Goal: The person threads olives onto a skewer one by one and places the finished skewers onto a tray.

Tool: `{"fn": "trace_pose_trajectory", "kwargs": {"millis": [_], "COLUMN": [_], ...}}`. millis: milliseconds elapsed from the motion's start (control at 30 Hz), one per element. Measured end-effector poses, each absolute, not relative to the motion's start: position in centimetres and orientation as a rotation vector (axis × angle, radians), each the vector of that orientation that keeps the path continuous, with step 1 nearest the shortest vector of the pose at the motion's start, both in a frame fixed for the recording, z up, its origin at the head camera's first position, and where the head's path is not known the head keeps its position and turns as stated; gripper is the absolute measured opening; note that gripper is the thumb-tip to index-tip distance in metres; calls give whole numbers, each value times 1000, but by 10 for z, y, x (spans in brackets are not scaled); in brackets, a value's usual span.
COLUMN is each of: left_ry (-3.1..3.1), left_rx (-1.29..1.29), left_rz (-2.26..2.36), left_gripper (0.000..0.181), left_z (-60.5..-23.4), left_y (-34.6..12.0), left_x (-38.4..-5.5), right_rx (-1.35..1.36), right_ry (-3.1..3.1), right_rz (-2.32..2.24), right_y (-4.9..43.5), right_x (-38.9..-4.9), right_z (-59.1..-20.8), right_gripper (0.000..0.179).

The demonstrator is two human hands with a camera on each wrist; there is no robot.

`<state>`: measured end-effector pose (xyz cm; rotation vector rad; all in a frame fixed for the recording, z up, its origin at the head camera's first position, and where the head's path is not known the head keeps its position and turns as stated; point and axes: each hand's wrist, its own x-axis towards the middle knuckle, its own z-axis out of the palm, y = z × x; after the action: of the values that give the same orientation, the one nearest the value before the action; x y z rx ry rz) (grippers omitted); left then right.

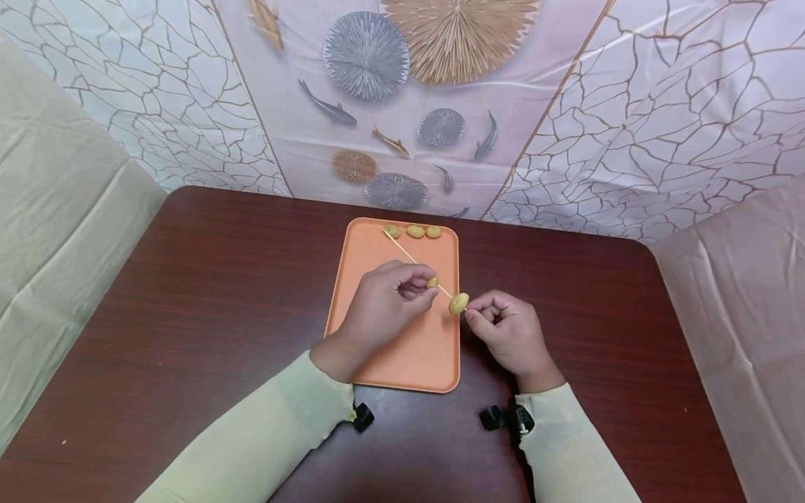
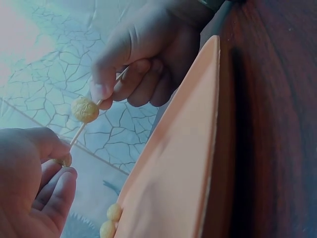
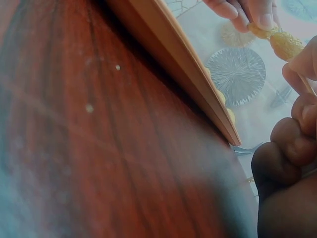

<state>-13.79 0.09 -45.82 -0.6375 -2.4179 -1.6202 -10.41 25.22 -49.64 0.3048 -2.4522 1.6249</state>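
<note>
A thin wooden skewer (image 1: 402,248) slants across above the orange tray (image 1: 409,369). My right hand (image 1: 512,332) pinches the skewer near its lower right end, just beyond the tray's right edge. Close to those fingertips, a wrinkled yellow ball (image 1: 459,303) sits threaded on the stick, also plain in the left wrist view. Over the tray, my left hand (image 1: 393,297) holds a second, smaller-looking yellow ball (image 1: 432,282) between thumb and fingers, on the skewer's line. Fingers partly hide that ball (image 2: 63,159) in the left wrist view.
Along the tray's far rim lie three more yellow balls (image 1: 415,231). The tray rests on a dark wooden table (image 1: 239,293). Behind the table hangs a patterned cloth (image 1: 390,133), with plain cloth at both sides.
</note>
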Motion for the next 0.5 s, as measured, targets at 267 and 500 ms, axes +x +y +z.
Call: {"fn": "trace_pose_trajectory", "kwargs": {"millis": [267,500], "left_ry": [-2429,-2431], "left_rx": [-688,-716], "left_rz": [-1582,-1554], "left_gripper": [20,19], "left_z": [-461,-462], "left_y": [6,9], "left_x": [-134,-131], "right_rx": [296,302], "right_ry": [-2441,-2446], "right_rz": [1646,1630], "right_y": [252,251], "right_x": [-105,-104], "right_z": [-495,-494], "right_gripper": [4,3]}}
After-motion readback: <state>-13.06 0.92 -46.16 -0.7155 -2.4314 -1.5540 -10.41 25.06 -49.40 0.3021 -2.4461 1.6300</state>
